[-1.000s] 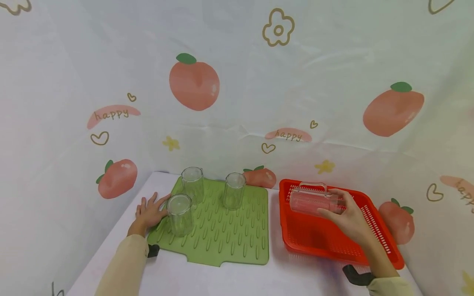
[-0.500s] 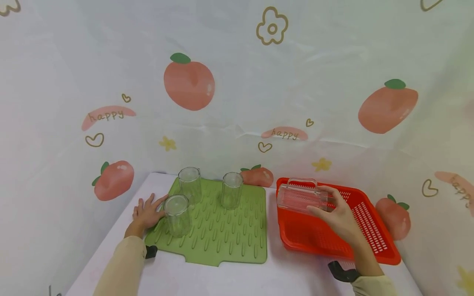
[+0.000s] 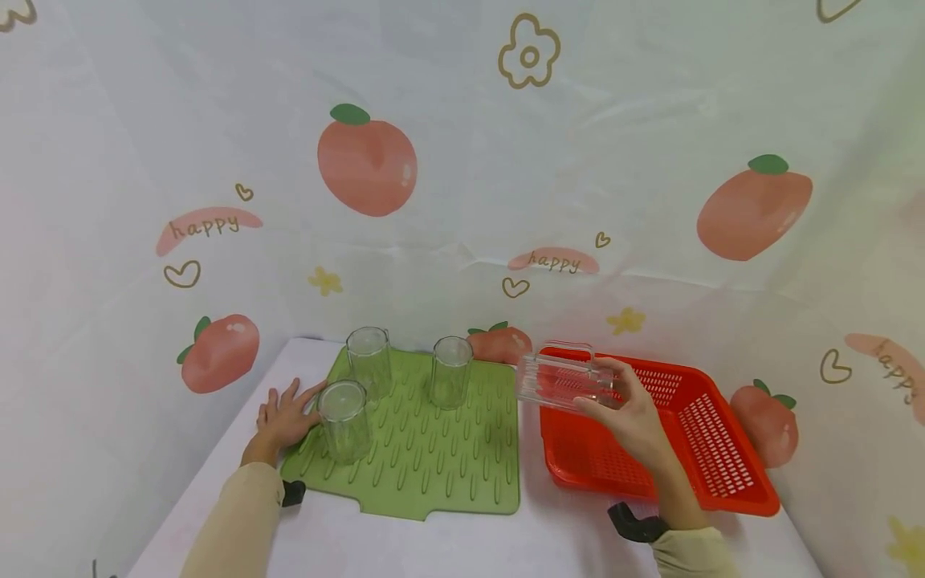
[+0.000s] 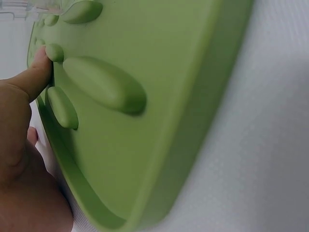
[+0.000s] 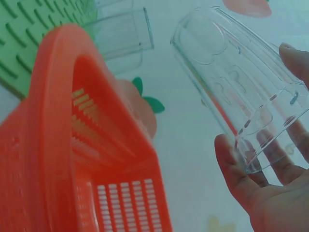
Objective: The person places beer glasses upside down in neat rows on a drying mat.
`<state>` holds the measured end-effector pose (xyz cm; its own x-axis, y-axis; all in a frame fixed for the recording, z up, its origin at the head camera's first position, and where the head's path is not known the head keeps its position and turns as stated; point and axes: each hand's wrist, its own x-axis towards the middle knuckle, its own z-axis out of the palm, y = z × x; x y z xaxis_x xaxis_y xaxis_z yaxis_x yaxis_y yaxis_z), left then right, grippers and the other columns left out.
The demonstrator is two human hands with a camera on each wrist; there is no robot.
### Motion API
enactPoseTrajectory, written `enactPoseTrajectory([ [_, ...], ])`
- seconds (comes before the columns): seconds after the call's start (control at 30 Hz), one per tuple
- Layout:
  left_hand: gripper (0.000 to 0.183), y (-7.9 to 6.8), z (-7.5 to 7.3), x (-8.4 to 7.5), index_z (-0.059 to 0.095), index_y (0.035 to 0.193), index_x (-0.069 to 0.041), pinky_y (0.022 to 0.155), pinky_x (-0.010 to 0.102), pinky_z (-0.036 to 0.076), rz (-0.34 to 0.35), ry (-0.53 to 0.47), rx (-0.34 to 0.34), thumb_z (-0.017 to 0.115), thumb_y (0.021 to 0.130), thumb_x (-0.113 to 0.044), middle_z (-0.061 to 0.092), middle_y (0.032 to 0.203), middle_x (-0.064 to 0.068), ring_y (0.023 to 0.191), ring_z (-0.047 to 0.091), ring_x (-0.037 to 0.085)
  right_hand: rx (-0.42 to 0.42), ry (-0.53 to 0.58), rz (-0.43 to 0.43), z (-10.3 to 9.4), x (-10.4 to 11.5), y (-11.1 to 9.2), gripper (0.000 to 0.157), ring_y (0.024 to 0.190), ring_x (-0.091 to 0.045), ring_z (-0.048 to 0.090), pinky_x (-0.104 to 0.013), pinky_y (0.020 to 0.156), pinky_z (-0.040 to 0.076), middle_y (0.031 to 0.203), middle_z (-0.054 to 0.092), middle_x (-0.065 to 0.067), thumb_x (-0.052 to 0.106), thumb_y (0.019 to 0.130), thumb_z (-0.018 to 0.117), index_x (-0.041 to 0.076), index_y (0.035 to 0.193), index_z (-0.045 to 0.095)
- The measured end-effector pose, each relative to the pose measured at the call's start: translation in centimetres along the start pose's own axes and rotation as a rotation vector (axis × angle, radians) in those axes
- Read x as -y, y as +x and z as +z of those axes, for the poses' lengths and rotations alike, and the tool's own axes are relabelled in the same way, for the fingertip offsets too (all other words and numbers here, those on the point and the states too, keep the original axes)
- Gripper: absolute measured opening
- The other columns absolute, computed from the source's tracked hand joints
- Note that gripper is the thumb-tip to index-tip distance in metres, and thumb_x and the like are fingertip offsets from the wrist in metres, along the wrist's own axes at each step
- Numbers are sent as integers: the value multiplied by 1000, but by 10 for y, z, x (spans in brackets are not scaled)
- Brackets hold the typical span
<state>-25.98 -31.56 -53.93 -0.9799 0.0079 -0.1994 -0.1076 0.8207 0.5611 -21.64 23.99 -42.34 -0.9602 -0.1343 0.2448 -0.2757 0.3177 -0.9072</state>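
Note:
My right hand (image 3: 632, 413) grips a clear glass mug (image 3: 552, 381) round one end. The mug lies sideways in the air over the red basket's left rim, its handle uppermost. In the right wrist view, thumb and fingers (image 5: 236, 176) surround that end of the mug (image 5: 231, 77). My left hand (image 3: 285, 421) rests at the left edge of a green ribbed mat (image 3: 448, 461), fingers spread. In the left wrist view its thumb (image 4: 36, 77) touches the mat (image 4: 159, 96). Beside this hand stands a glass mug (image 3: 345, 425); behind are two more, one left (image 3: 370, 365) and one right (image 3: 451, 373).
The red perforated basket (image 3: 552, 461) stands right of the mat, with a narrow strip of white table (image 3: 531, 466) between them. A white cloth backdrop (image 3: 462, 160) printed with fruit rises directly behind the mat and basket.
My right hand has carried the glass mug leftward, from over the basket to its left rim. The left hand stays on the mat's edge. The head view has shifted slightly.

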Motion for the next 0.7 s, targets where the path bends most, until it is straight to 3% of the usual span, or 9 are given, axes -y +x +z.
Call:
enactPoseTrajectory([
  [0.2,63,1,3,0,36,158,-20,112,81,-8,18,-27,-20,55,100,-34,0,167,31,148,-18,64,14,60,-31,17,0,3,59,104,-8,68,-25,82,62,125,60,3,7,93,73,9,144,43],
  [0.37,62,2,6,2,36,158,-26,114,80,-9,27,-35,-29,52,99,-38,0,169,28,149,-19,62,57,126,-58,35,1,8,58,107,-11,67,-25,83,62,125,60,-5,3,92,72,6,143,43],
  [0.53,62,-1,3,1,38,158,-22,114,80,-9,3,-39,-25,54,99,-35,0,169,28,149,-18,62,105,159,-54,60,1,11,62,107,-18,66,-26,83,62,128,57,-19,2,90,75,5,143,43],
  [0.7,61,0,4,3,38,158,-22,115,79,-8,4,-34,-37,52,99,-34,1,169,27,150,-18,61,128,163,-24,81,-1,10,66,107,-22,64,-25,85,61,131,55,-21,3,88,77,10,145,43],
])
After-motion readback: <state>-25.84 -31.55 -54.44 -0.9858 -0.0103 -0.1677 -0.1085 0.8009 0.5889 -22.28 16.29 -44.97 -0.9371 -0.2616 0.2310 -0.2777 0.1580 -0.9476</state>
